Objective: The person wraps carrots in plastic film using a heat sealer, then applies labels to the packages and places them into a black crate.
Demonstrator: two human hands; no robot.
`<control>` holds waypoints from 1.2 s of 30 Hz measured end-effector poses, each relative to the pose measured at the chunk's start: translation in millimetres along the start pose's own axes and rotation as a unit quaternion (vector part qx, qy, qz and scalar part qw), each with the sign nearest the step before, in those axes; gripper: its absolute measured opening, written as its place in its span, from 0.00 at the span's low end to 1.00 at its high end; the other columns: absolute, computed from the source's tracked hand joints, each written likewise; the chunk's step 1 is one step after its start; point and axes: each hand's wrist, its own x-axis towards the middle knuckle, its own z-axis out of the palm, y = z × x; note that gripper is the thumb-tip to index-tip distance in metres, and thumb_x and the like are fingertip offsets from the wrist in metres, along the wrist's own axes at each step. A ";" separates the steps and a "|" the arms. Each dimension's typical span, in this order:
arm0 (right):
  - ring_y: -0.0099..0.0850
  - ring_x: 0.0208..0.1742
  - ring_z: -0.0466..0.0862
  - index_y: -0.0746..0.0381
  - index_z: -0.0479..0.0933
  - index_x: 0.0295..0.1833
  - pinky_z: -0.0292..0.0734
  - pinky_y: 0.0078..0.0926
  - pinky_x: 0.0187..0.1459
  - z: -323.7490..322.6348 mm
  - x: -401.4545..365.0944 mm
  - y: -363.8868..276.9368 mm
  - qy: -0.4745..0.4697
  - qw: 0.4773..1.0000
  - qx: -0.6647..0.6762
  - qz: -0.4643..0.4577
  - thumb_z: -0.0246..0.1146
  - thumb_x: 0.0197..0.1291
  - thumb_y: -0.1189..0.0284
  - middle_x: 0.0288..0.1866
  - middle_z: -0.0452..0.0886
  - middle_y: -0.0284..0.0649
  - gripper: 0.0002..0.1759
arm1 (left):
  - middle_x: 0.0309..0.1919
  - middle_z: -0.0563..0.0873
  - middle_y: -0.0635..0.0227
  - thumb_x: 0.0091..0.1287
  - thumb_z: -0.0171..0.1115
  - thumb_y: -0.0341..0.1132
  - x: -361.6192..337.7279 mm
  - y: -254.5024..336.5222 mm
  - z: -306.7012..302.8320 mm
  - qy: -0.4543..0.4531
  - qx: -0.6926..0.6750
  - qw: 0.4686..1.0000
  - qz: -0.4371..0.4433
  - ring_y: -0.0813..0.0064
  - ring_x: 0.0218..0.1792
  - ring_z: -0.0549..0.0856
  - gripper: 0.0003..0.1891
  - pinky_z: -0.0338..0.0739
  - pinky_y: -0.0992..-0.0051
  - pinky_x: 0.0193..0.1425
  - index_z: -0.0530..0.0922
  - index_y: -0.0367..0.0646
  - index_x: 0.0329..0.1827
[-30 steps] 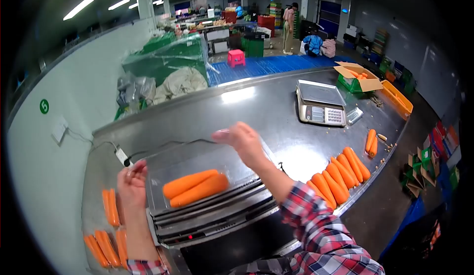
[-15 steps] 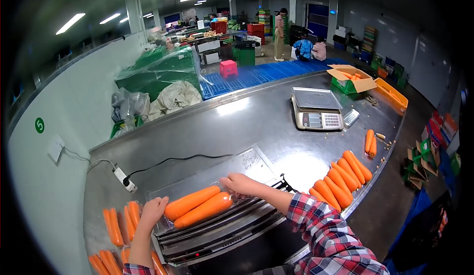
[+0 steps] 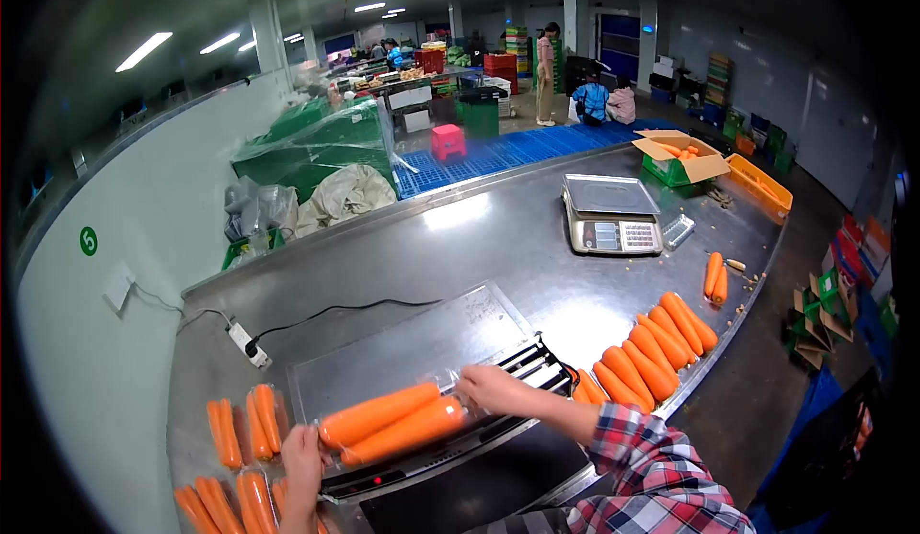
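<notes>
Two orange carrots [image 3: 388, 422] lie side by side in clear film at the front edge of a steel wrapping machine [image 3: 412, 347]. My left hand [image 3: 301, 450] grips the film at the carrots' left end. At their right end, my right hand [image 3: 492, 387] pinches the film next to the machine's black roller bars [image 3: 537, 362]. Both sleeves are red plaid.
Wrapped carrot packs [image 3: 240, 429] lie left of the machine, and a row of loose carrots [image 3: 652, 347] lies to its right. Further back on the steel table [image 3: 479, 237] stand a digital scale [image 3: 611, 214], a carton of carrots [image 3: 682, 156] and an orange crate [image 3: 764, 184]. A power strip [image 3: 244, 342] lies at left. People work far behind.
Both hands came down from above the plate onto the ends of the carrot pack, then drew it toward me to the machine's front edge.
</notes>
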 end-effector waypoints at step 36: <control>0.26 0.51 0.74 0.62 0.67 0.58 0.70 0.28 0.52 68.4 -150.2 -29.2 -0.533 0.771 0.309 -0.160 0.49 0.65 0.53 0.51 0.75 0.41 0.26 | 0.14 0.76 0.72 0.62 0.59 0.29 -119.6 34.3 -21.5 -0.351 -0.163 0.921 -0.031 0.83 0.16 0.73 0.07 0.67 0.83 0.20 0.82 0.35 0.35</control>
